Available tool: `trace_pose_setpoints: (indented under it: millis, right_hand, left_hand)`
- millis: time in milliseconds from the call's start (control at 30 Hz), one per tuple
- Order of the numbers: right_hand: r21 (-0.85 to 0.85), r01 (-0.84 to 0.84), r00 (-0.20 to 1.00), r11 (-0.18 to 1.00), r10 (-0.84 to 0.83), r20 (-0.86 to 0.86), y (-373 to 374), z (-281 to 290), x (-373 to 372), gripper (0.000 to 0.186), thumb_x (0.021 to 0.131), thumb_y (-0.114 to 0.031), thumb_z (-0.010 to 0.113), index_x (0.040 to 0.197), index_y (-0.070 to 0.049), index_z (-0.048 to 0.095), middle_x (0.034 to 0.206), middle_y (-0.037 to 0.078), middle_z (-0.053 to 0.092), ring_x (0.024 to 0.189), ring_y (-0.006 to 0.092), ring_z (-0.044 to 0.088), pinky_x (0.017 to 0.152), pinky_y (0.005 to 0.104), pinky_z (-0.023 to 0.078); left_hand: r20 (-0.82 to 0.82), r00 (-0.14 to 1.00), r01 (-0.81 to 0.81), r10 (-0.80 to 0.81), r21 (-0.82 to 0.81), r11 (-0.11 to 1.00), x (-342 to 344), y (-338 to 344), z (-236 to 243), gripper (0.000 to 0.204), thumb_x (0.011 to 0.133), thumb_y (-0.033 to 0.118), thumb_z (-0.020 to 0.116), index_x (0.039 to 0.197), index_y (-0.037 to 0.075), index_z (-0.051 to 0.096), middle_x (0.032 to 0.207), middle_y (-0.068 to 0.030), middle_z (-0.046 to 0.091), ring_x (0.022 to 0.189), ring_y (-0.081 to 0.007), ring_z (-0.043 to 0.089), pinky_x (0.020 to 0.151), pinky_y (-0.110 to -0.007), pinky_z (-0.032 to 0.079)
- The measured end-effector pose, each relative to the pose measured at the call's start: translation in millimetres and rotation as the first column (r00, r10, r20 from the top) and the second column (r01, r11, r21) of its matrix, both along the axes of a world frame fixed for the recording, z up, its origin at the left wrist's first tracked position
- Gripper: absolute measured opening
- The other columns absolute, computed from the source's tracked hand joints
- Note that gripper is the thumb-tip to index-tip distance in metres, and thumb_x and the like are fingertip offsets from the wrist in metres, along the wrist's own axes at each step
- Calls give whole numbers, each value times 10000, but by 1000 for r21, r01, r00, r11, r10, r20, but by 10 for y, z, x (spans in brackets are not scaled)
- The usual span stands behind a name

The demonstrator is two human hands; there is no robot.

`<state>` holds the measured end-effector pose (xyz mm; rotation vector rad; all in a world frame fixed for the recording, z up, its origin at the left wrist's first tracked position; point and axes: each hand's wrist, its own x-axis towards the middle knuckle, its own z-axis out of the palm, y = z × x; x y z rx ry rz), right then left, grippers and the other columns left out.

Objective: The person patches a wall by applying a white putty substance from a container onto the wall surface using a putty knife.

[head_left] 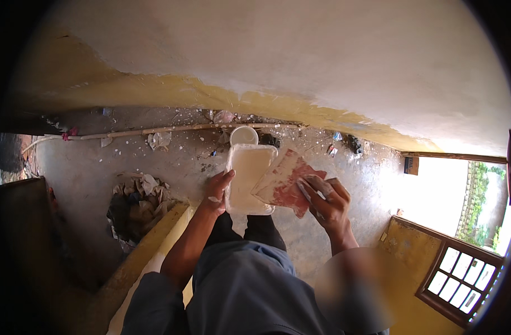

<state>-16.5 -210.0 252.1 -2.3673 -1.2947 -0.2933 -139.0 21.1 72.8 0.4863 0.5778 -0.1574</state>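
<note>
My left hand (217, 192) grips the left side of a white rectangular container (246, 176) holding pale, creamy filler or paint. My right hand (328, 201) is closed on a flat, reddish, roughly square scraper (283, 178), streaked with white paste, its tip over the container's right side; whether they touch, I cannot tell. White paste coats parts of my fingers. Below, just beyond the container, a white bucket (243, 133) stands on the floor.
A long pole (132, 133) lies along the speckled floor by a patchy white-and-yellow wall (322, 72). A heap of rags and rubbish (138, 204) lies left beside a low yellow ledge (174, 220). Right are a bright doorway (437, 192) and a brown-framed window (456, 276).
</note>
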Motion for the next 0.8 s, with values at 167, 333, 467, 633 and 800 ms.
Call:
trace_pose_setpoints:
  millis: [167, 333, 467, 633, 800]
  right_hand:
    - [-116, -189, 977, 975, 199, 78, 89, 120, -38, 371, 744, -136, 648, 1107, -115, 718, 1102, 21, 675, 1015, 217, 622, 754, 350, 564]
    - [-112, -181, 970, 977, 196, 145, 76, 222, 27, 386, 721, -105, 656, 1100, -102, 724, 1060, 37, 709, 980, 244, 649, 762, 329, 582]
    - [-112, -149, 975, 982, 165, 150, 30, 261, 28, 380, 729, -90, 662, 1102, -117, 723, 1065, 32, 713, 977, 236, 653, 763, 326, 584]
    - [-101, -141, 972, 985, 157, 177, 7, 264, 22, 349, 748, -110, 671, 1094, -131, 719, 1017, 23, 711, 990, 219, 641, 727, 320, 591]
    - [-36, -139, 977, 990, 143, 161, -27, 265, 35, 415, 689, -70, 697, 1100, -116, 717, 1053, 36, 709, 988, 240, 649, 766, 325, 585]
  left_hand:
    - [111, 989, 111, -100, -97, 989, 185, -40, 713, 532, 913, 328, 671, 1266, -47, 539, 1170, -146, 647, 1042, -244, 664, 906, -409, 555]
    - [268, 962, 109, -46, -225, 968, 196, -228, 1123, 563, 909, 328, 684, 1281, -60, 515, 1187, -167, 637, 1034, -256, 672, 895, -426, 572]
    - [224, 968, 147, -113, -141, 979, 223, -243, 1359, 581, 916, 349, 674, 1283, -68, 504, 1176, -174, 638, 1007, -245, 681, 867, -406, 589]
    - [220, 965, 161, -143, -65, 985, 269, -276, 1264, 576, 936, 354, 640, 1314, -53, 487, 1212, -189, 613, 1054, -279, 658, 890, -422, 576]
    - [223, 969, 106, -107, 20, 994, 365, -382, 1334, 504, 923, 367, 666, 1180, -58, 576, 1064, -140, 673, 913, -200, 699, 719, -301, 602]
